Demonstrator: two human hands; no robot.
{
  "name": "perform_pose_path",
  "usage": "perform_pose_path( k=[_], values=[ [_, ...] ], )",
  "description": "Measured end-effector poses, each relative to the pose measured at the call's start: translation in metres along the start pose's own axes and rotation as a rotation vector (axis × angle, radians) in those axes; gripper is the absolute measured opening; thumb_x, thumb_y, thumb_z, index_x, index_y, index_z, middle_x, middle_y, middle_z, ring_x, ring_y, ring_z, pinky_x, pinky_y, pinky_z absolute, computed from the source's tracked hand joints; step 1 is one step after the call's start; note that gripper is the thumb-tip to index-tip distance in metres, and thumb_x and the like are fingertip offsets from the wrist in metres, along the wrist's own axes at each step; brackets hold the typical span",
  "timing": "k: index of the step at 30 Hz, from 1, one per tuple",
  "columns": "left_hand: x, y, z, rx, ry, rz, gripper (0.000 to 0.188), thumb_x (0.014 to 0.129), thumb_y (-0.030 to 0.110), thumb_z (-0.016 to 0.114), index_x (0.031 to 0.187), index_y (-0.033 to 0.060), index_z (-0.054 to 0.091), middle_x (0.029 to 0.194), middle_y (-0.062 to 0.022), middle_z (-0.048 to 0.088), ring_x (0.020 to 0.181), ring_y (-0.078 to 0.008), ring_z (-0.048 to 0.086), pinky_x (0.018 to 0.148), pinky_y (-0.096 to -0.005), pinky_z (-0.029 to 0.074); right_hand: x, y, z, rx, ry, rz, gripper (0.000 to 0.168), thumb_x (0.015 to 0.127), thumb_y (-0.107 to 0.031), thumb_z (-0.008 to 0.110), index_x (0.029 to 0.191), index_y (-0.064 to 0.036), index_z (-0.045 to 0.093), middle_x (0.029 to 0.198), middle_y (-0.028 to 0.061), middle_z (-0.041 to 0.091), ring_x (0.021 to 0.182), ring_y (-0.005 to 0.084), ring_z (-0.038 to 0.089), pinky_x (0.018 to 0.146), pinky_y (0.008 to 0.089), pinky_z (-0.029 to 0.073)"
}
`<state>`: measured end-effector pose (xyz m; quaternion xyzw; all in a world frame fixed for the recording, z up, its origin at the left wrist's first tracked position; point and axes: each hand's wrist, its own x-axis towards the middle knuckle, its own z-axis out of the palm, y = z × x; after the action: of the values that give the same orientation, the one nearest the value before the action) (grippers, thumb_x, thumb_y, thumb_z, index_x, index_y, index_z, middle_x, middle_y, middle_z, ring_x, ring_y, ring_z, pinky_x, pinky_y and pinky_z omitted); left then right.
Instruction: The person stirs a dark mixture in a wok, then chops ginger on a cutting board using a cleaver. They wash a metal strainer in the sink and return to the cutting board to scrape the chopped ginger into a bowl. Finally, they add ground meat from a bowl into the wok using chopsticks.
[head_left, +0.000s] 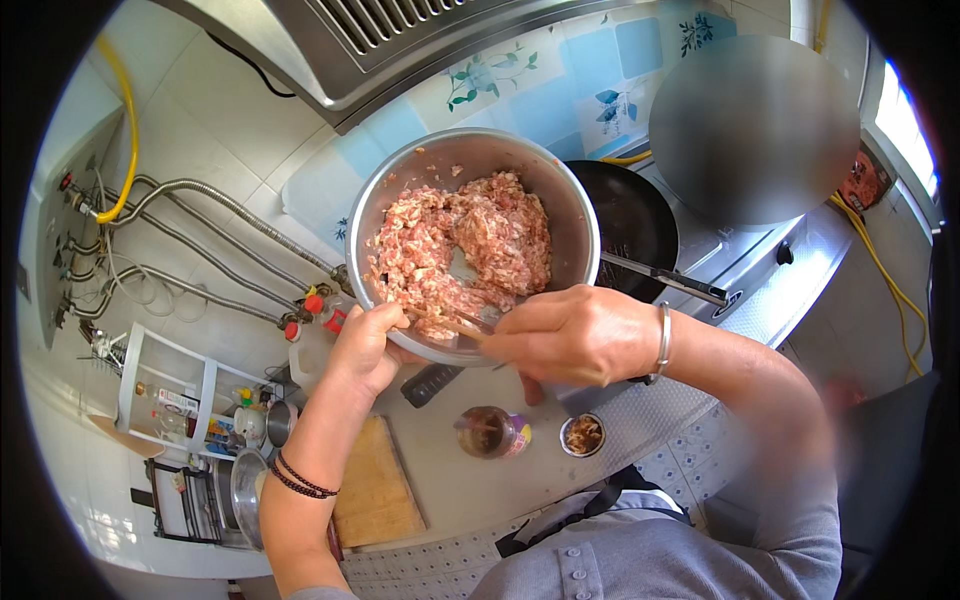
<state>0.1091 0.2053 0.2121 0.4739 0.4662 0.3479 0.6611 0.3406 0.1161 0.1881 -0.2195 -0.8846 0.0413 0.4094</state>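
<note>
A deep stainless steel pot (574, 195) is tilted towards me, with ground meat (502, 225) spread over its bottom and up one side. My left hand (367, 341) grips the pot's near left rim, thumb on top. In my right hand (581, 334) are wooden chopsticks (461, 328), their tips in the meat at the near edge of the pot. Below the hands stand a glass jar (486, 433) with dark brown contents and a small bowl (583, 435) holding a brownish food.
A black frying pan (637, 202) sits on the gas stove (757, 247), behind the pot's right side. A wooden cutting board (379, 487) lies at the counter's near left. Left of it are a white rack (206, 397) with bottles and a metal bowl (247, 487). A range hood (375, 52) hangs above.
</note>
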Motion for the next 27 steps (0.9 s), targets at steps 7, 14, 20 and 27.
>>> perform_pose_path(
  k=[7,14,20,27],
  values=[
    [0.005,0.009,0.024,0.059,-0.002,-0.055,0.029,0.069,-0.001,0.044,0.098,-0.0052,0.048,0.082,-0.0139,0.056,0.067,-0.0289,0.06,0.052,-0.0475,0.052,0.018,0.037,0.0,-0.321,0.027,0.105,0.024,0.071,-0.017,0.056,0.09,-0.004,0.052,0.08,0.0087,0.05,0.075,0.0222,0.057,0.059,0.0328,0.05],
    [0.011,0.006,0.006,0.037,0.03,-0.04,0.031,0.069,-0.002,0.043,0.1,-0.0043,0.047,0.089,-0.0151,0.055,0.073,-0.0307,0.06,0.053,-0.0469,0.052,0.013,0.039,-0.048,0.347,0.412,0.631,0.018,0.085,-0.01,0.053,0.097,0.002,0.06,0.08,0.0104,0.064,0.072,0.0127,0.062,0.066,0.0256,0.05],
    [0.009,0.001,-0.004,-0.033,-0.027,-0.039,0.041,0.068,-0.002,0.045,0.109,-0.0039,0.044,0.098,-0.0159,0.055,0.081,-0.0317,0.06,0.06,-0.0498,0.054,0.017,0.025,-0.026,0.578,0.48,0.59,0.024,0.091,-0.011,0.044,0.106,0.004,0.055,0.092,0.0115,0.062,0.08,0.0136,0.062,0.07,0.0239,0.053],
    [0.004,-0.004,0.001,-0.012,-0.052,-0.02,0.046,0.066,-0.003,0.046,0.112,-0.003,0.042,0.101,-0.0161,0.054,0.083,-0.0319,0.06,0.059,-0.0517,0.054,0.047,0.019,-0.012,0.68,0.624,0.576,0.023,0.088,-0.011,0.048,0.092,0.01,0.057,0.077,0.0117,0.063,0.069,0.0135,0.064,0.06,0.0239,0.052]
  ],
)
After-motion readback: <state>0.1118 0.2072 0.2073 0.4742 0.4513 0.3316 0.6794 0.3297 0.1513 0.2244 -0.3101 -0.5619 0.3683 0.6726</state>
